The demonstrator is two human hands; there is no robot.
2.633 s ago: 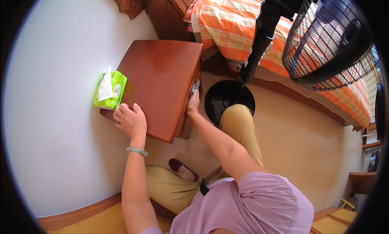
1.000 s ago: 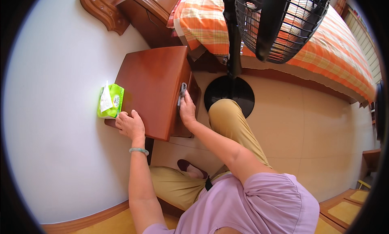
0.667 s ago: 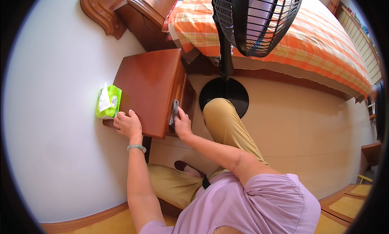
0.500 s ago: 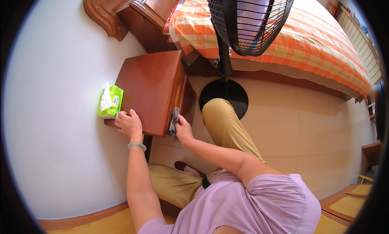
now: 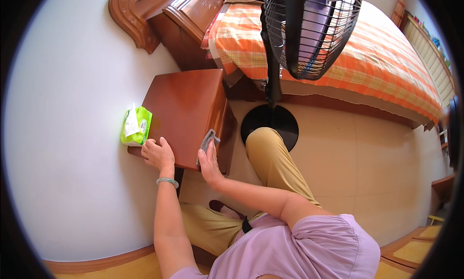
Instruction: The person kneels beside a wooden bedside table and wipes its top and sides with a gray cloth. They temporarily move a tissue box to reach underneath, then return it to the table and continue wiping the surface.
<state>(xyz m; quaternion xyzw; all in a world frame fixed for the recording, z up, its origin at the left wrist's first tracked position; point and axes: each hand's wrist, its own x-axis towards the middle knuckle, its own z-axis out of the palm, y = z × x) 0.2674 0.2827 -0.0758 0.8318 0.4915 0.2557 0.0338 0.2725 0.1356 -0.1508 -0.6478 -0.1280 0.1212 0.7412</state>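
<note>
My left hand (image 5: 159, 154) rests on the near left part of the reddish-brown wooden nightstand (image 5: 181, 105). Its thumb stands apart and its other fingers are loosely bent, with nothing visible in them. Just beyond it, a green tissue pack (image 5: 137, 126) sits against the wall with a white tissue sticking out. My right hand (image 5: 210, 167) presses a grey cloth (image 5: 210, 139) against the nightstand's near right edge. The fingers lie fairly straight along the cloth, which partly shows past their tips. What lies under the right palm is hidden.
A black standing fan (image 5: 309, 35) with a round base (image 5: 251, 122) stands right of the nightstand. Behind is a bed with an orange checked cover (image 5: 386, 68) and a carved wooden headboard (image 5: 133, 18). My bent knee (image 5: 263, 139) is close to the fan base.
My right hand has gone from pinching the hanging cloth beside the nightstand to laying flatter fingers over it at the edge. The left hand stays in about the same place; the whole view has shifted slightly.
</note>
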